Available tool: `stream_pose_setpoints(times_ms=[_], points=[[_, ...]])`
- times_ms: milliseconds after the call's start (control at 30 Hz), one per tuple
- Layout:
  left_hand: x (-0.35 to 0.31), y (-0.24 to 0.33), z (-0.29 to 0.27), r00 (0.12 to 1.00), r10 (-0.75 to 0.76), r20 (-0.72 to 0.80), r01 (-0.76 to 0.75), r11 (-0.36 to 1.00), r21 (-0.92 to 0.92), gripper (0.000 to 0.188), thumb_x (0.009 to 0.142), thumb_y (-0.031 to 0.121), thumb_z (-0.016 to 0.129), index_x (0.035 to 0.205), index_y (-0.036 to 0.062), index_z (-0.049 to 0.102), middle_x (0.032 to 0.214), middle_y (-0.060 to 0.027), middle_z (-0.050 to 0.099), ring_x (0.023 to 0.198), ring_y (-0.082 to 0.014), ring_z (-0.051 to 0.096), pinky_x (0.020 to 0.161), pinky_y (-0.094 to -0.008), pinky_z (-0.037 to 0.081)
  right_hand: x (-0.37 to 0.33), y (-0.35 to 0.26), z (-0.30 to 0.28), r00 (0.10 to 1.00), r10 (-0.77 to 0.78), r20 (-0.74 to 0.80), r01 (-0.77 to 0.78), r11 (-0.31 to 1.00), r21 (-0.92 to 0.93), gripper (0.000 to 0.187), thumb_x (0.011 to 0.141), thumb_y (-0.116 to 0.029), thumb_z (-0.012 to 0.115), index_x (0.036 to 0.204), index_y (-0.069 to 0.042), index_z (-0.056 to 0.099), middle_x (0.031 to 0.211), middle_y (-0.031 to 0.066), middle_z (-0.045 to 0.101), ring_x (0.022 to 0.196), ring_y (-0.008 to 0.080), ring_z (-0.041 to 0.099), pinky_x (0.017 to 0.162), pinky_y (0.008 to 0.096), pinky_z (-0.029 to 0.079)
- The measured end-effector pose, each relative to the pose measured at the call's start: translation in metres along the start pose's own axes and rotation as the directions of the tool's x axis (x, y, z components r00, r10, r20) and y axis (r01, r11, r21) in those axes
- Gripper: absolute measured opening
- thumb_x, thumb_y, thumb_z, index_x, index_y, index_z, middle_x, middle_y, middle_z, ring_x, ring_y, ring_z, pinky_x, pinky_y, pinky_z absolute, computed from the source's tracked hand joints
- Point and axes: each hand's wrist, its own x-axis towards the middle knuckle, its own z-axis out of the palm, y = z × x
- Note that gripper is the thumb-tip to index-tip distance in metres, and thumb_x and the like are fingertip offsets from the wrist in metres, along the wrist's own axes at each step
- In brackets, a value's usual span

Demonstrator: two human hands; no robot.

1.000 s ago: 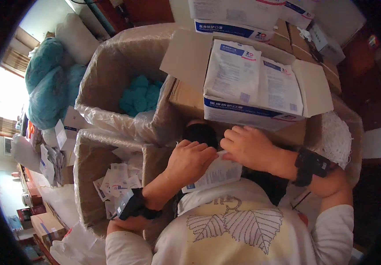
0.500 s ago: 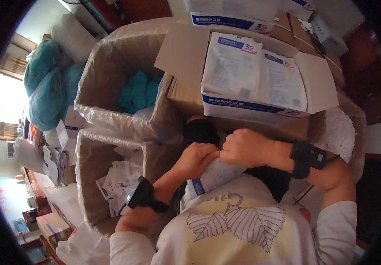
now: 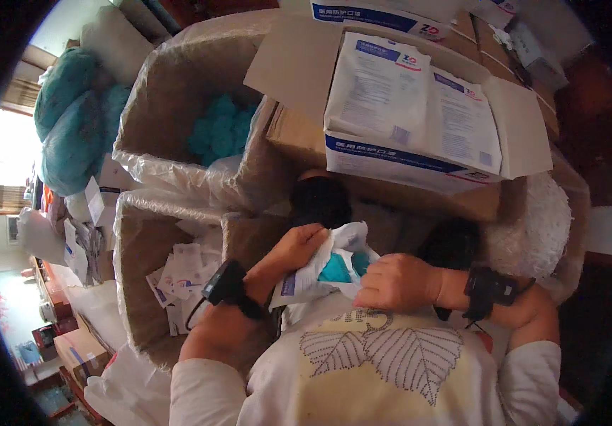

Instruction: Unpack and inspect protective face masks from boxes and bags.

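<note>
Your left hand (image 3: 297, 248), at ten o'clock, and right hand (image 3: 399, 281), at three, each grip closed on the gaping white printed rectangular pouch (image 3: 311, 273) between them, bright teal contents (image 3: 335, 270) exposed.

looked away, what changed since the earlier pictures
The left hand and right hand moved apart, the right toward the pale leaf-print shirt; the white printed packet between them now gapes open, exposing teal material. Both keep hold. The open white-and-blue cardboard box stayed put.
</note>
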Motion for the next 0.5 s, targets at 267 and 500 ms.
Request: stream_pose_setpoints(times_ms=[267,500], points=[[-0.016,0.04,-0.024,0.987,-0.156,0.022,0.156,0.987,0.033,0.025,0.088,0.026,0.051,0.094,0.0025,0.055,0.075,-0.004,0.056,0.068,-0.0094,0.051,0.06,-0.0264,0.044,-0.016,0.023,0.005,0.87,0.487,-0.076,-0.475,0.87,0.132,0.03,0.073,-0.039,0.062,0.078,-0.009,0.056,0.074,0.0042,0.052,0.07,0.0245,0.052,0.06,0.0341,0.044],[-0.017,0.042,-0.029,0.998,0.055,-0.017,-0.048,0.955,0.293,0.043,0.076,0.043,0.06,0.098,0.0062,0.057,0.081,-0.017,0.062,0.072,-0.0311,0.061,0.065,-0.0388,0.048,-0.011,0.023,-0.005,0.895,0.424,0.134,-0.443,0.88,0.174,0.039,0.071,-0.039,0.065,0.091,-0.006,0.057,0.091,0.0069,0.053,0.086,0.0253,0.051,0.072,0.0336,0.045]])
